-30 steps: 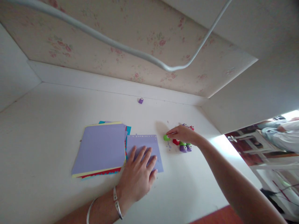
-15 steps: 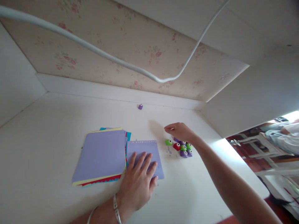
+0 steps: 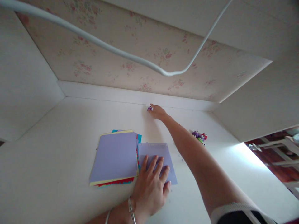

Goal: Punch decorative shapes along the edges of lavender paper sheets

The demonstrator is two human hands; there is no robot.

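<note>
My left hand (image 3: 151, 183) lies flat with fingers spread on a lilac sheet of paper (image 3: 155, 149), which has a row of small holes along its top edge. At the back of the table, my right hand (image 3: 158, 112) is stretched out with its fingers closed around a small purple craft punch (image 3: 149, 108) with a white eye-like top. A stack of coloured paper (image 3: 114, 157), lilac on top with yellow, red and blue edges showing, sits left of the sheet. Several more punches (image 3: 200, 140) in purple, red and green are grouped at the right, partly hidden by my right forearm.
A white cable (image 3: 130, 56) hangs across the upper view. Flowered wallpaper (image 3: 112, 62) and a white ledge (image 3: 105, 92) border the white table (image 3: 70, 124) at the back. Tiny paper bits lie near the lilac sheet. White panels rise at both sides.
My right hand has moved from beside the grouped punches to the back left and taken hold of the lone purple punch. My left hand stays on the sheet; the view has shifted.
</note>
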